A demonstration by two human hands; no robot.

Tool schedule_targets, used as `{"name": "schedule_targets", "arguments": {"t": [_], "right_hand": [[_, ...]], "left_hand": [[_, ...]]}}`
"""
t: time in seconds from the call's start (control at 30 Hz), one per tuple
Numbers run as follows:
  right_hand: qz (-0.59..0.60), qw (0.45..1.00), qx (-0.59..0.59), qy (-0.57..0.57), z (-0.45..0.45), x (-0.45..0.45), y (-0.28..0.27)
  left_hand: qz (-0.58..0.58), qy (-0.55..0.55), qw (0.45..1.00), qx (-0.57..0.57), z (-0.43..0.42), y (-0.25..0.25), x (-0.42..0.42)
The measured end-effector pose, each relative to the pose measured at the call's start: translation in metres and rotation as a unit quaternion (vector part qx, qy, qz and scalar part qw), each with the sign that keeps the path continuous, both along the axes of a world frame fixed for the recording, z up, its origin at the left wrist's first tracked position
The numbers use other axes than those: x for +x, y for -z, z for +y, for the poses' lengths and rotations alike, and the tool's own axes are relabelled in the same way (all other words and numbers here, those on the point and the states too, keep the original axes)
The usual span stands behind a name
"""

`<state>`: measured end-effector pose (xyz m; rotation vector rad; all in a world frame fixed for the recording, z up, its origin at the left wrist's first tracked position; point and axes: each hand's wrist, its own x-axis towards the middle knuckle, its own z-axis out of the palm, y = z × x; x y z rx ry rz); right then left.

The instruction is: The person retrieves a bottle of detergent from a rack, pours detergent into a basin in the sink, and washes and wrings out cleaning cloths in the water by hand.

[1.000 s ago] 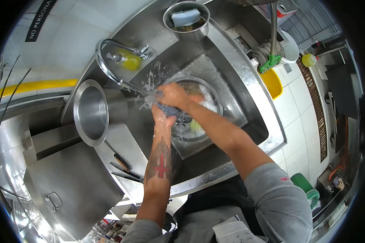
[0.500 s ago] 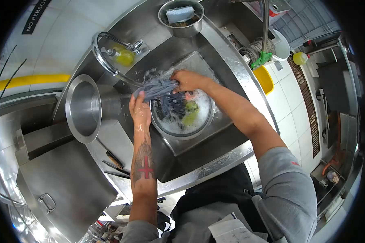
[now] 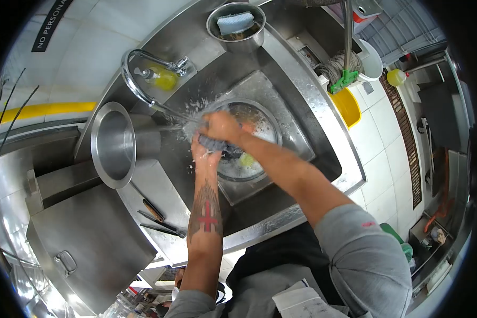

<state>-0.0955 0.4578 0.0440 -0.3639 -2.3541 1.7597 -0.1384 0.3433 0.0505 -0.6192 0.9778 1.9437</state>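
Observation:
Water from the curved faucet [image 3: 135, 87] splashes over a wet grey cloth [image 3: 212, 143] bunched between my two hands. My left hand [image 3: 204, 155] is closed round the cloth from below. Pressed on it from above, with curled fingers, is my right hand [image 3: 221, 127], slightly blurred. Under and beside them a round metal basin [image 3: 277, 130] stands in the sink [image 3: 233, 212]. Suds, a yellow-green sponge [image 3: 246, 160], dark cloth and something orange show in the basin; my right hand and forearm hide part of it.
Left of the sink stands a tall metal pot [image 3: 114, 146], with a knife [image 3: 152, 210] and tongs [image 3: 161, 228] near it. A yellow soap bottle [image 3: 164, 78] is behind the faucet. A metal pot [image 3: 236, 40] holding a light-blue sponge sits at the back rim.
Half a second ago the cloth was spread between my separated hands. Now they have come together, with the cloth bunched up under the water, and my right hand has moved left and down.

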Motion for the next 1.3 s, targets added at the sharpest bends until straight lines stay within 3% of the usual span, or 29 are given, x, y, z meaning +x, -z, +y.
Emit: {"name": "schedule_targets", "arguments": {"t": [0.07, 0.13, 0.17, 0.2, 0.23, 0.27, 0.3, 0.37, 0.4, 0.47, 0.5, 0.57, 0.6, 0.67, 0.7, 0.77, 0.83, 0.87, 0.93, 0.97, 1.0, 1.1, 1.13, 1.17, 1.2, 1.23, 1.27, 1.3], "right_hand": [[-0.106, 0.988, 0.075, 0.085, 0.020, -0.010, 0.008], [-0.154, 0.987, 0.030, 0.028, 0.024, -0.003, -0.023], [-0.202, 0.979, -0.021, -0.025, 0.026, -0.001, -0.042], [-0.202, 0.979, -0.015, -0.032, 0.027, 0.002, -0.055], [-0.152, 0.985, 0.007, -0.085, 0.028, 0.005, -0.068], [-0.100, 0.985, 0.030, -0.135, 0.028, 0.005, -0.083], [-0.099, 0.985, 0.033, -0.135, 0.022, 0.004, -0.096], [0.012, 0.989, 0.114, -0.098, 0.007, 0.003, -0.123], [0.009, 0.989, 0.114, -0.093, 0.002, 0.005, -0.145], [0.022, 0.988, 0.138, -0.059, -0.002, 0.009, -0.201], [0.089, 0.989, 0.119, -0.005, -0.003, 0.010, -0.222], [0.196, 0.976, 0.069, 0.066, 0.007, 0.016, -0.272], [0.237, 0.967, 0.038, 0.086, 0.016, 0.022, -0.303], [0.308, 0.933, 0.058, 0.177, 0.034, 0.046, -0.351], [0.311, 0.932, 0.054, 0.180, 0.041, 0.057, -0.350], [0.190, 0.965, 0.049, 0.172, 0.062, 0.075, -0.345], [0.119, 0.965, 0.159, 0.169, 0.073, 0.071, -0.283], [0.057, 0.973, 0.160, 0.159, 0.071, 0.071, -0.242], [-0.046, 0.968, 0.198, 0.147, 0.061, 0.072, -0.166], [-0.122, 0.963, 0.219, 0.102, 0.057, 0.071, -0.124], [-0.198, 0.950, 0.236, 0.055, 0.052, 0.070, -0.090], [-0.284, 0.941, 0.173, 0.059, 0.020, 0.062, -0.056], [-0.284, 0.942, 0.167, 0.060, 0.010, 0.054, -0.035], [-0.209, 0.964, 0.105, 0.126, 0.003, 0.044, -0.009], [-0.134, 0.972, 0.042, 0.190, -0.001, 0.040, -0.007], [-0.146, 0.964, -0.077, 0.207, -0.002, 0.038, -0.004], [-0.149, 0.964, -0.079, 0.207, 0.001, 0.034, -0.007], [-0.151, 0.966, -0.063, 0.202, 0.002, 0.030, -0.008]], "left_hand": [[0.071, 0.004, 0.997, 0.020, -0.013, -0.013, -0.002], [0.139, -0.001, 0.989, 0.046, -0.029, -0.022, -0.004], [0.278, 0.066, 0.958, 0.036, -0.038, -0.026, -0.007], [0.410, 0.130, 0.902, 0.020, -0.046, -0.035, -0.003], [0.417, 0.110, 0.898, -0.082, -0.054, -0.044, -0.001], [0.420, 0.103, 0.898, -0.079, -0.047, -0.057, 0.007], [0.502, 0.096, 0.852, -0.115, -0.033, -0.065, 0.020], [0.632, 0.238, 0.716, -0.177, -0.022, -0.070, 0.009], [0.631, 0.242, 0.716, -0.173, -0.011, -0.052, 0.000], [0.534, 0.164, 0.827, -0.061, 0.007, -0.014, -0.016], [0.537, 0.167, 0.825, -0.057, 0.012, -0.016, -0.018], [0.745, 0.146, 0.637, -0.133, 0.014, -0.025, -0.019], [0.749, 0.147, 0.633, -0.131, 0.012, -0.027, -0.019], [0.558, 0.226, 0.761, -0.242, 0.007, -0.031, -0.021], [0.529, 0.204, 0.787, -0.243, 0.010, -0.040, -0.021], [0.542, 0.246, 0.767, -0.241, 0.006, -0.061, -0.038], [0.445, 0.308, 0.801, -0.257, 0.012, -0.097, -0.042], [0.448, 0.310, 0.798, -0.258, 0.013, -0.099, -0.043], [0.592, 0.345, 0.636, -0.356, 0.023, -0.103, -0.048], [0.705, 0.304, 0.490, -0.414, 0.027, -0.086, -0.054], [0.706, 0.308, 0.486, -0.413, 0.034, -0.100, -0.043], [0.676, 0.396, 0.446, -0.433, 0.046, -0.147, -0.008], [0.646, 0.429, 0.487, -0.402, 0.046, -0.150, -0.009], [0.614, 0.459, 0.526, -0.369, 0.046, -0.151, -0.011], [0.612, 0.464, 0.523, -0.370, 0.037, -0.140, -0.017], [0.531, 0.334, 0.739, -0.246, 0.020, -0.124, -0.021], [0.403, 0.173, 0.893, -0.103, 0.004, -0.105, -0.025], [0.399, 0.176, 0.894, -0.104, -0.015, -0.086, -0.023]]}}
